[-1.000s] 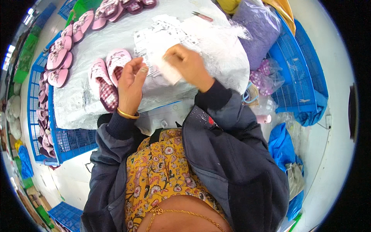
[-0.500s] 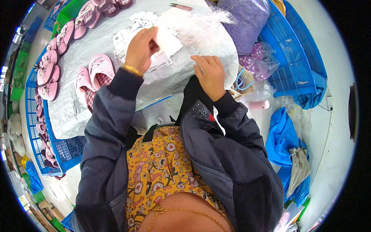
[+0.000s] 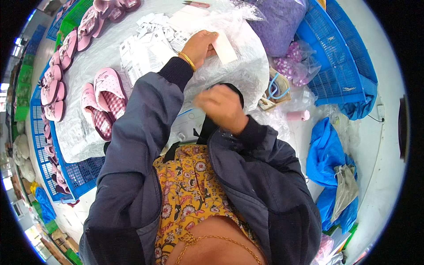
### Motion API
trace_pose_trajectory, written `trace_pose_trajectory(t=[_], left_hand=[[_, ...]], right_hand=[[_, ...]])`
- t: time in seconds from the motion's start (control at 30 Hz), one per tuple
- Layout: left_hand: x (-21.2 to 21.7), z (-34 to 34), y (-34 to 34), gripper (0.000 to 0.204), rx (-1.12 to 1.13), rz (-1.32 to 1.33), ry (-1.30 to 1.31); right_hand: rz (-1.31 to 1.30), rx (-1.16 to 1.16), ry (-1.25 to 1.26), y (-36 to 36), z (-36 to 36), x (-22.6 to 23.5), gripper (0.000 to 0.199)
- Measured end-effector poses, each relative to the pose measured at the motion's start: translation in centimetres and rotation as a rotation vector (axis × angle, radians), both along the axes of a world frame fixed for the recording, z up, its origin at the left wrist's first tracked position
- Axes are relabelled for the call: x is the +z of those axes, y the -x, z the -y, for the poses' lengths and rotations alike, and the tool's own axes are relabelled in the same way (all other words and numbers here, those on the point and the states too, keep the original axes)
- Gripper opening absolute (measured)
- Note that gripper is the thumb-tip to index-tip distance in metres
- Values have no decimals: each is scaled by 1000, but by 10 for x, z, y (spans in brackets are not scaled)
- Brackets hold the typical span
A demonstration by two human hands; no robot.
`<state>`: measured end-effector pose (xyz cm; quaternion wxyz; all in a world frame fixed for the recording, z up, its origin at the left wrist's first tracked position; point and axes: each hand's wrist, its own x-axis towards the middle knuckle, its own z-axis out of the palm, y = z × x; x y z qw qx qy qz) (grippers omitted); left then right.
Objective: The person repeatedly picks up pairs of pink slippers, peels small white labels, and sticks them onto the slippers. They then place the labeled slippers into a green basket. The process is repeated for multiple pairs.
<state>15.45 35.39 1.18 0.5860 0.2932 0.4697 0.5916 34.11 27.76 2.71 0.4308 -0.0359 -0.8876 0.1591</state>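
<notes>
My left hand [image 3: 199, 47] pinches a small white card [image 3: 225, 47] between thumb and fingers, above the plastic-covered table [image 3: 75, 128]. To its left lie loose white printed labels [image 3: 148, 55] in an untidy spread. My right hand [image 3: 223, 108] is close in front of my body, near the table's front edge. Motion smears its fingers, so I cannot make out whether they hold anything. A pair of pink slippers [image 3: 105, 98] with checked lining rests on the table, left of my left forearm.
Several pink slippers [image 3: 54, 90] line the left edge beside a blue crate [image 3: 77, 174]. Small snips [image 3: 196, 4] lie at the far edge. At right are a purple fluffy bundle [image 3: 278, 26], a bag of purple dotted items [image 3: 300, 64], a blue basket [image 3: 333, 53] and a pink roll [image 3: 298, 115].
My left hand has moved right with the white card, which now shows more fully. My right hand has drawn back toward my body and slightly left, its fingers now blurred.
</notes>
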Motion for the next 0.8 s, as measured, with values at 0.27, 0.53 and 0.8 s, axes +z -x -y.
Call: trace_pose_trajectory(t=[0.27, 0.53, 0.8], left_hand=[[4, 9, -2, 23, 21, -113, -85], [49, 106, -6, 22, 18, -917, -166], [42, 151, -24, 22, -32, -775, -154]], right_hand=[[49, 307, 270, -10, 44, 20, 22], [-96, -128, 1199, -30, 15, 38, 33], [-75, -53, 1360, -9, 12, 34, 37]])
